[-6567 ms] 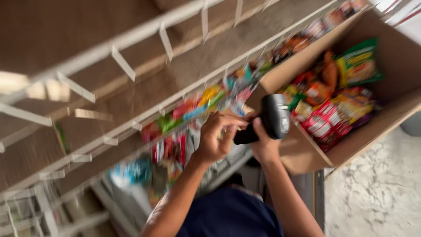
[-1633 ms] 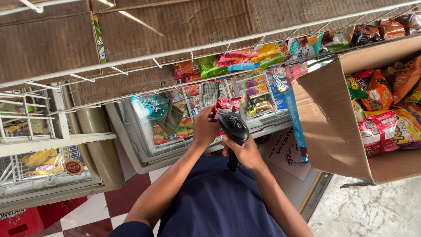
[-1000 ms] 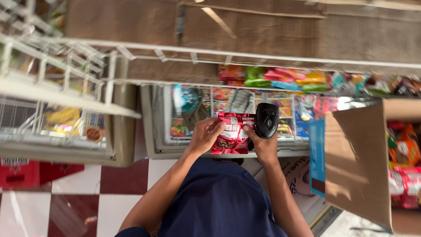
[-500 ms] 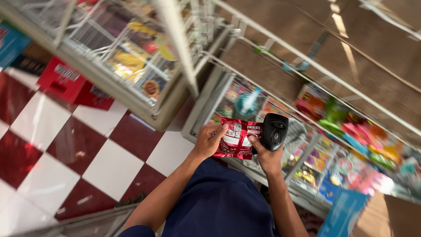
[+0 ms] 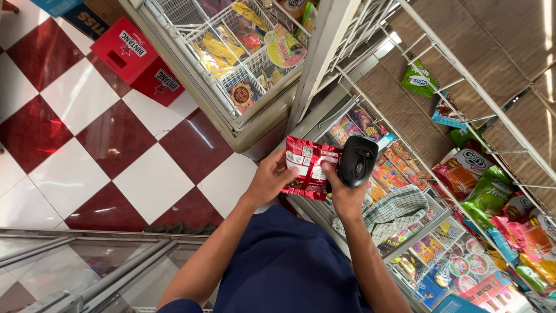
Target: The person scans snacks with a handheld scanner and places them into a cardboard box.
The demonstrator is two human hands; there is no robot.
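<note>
Single view, head-mounted, aimed steeply down past the torso. Frame rolled: checkered floor [image 5: 133, 174] fills 9 to 11 o'clock, wire shelving [image 5: 463, 93] runs from 12 down to 4 o'clock. Close range on the left hand [image 5: 269, 179] and right hand [image 5: 344, 197], both near centre; forearms enter from 6 o'clock. No second view to compare.

Person wore a dark navy short-sleeved shirt [image 5: 289, 266]; both forearms bare, no watch or rings visible.
</note>
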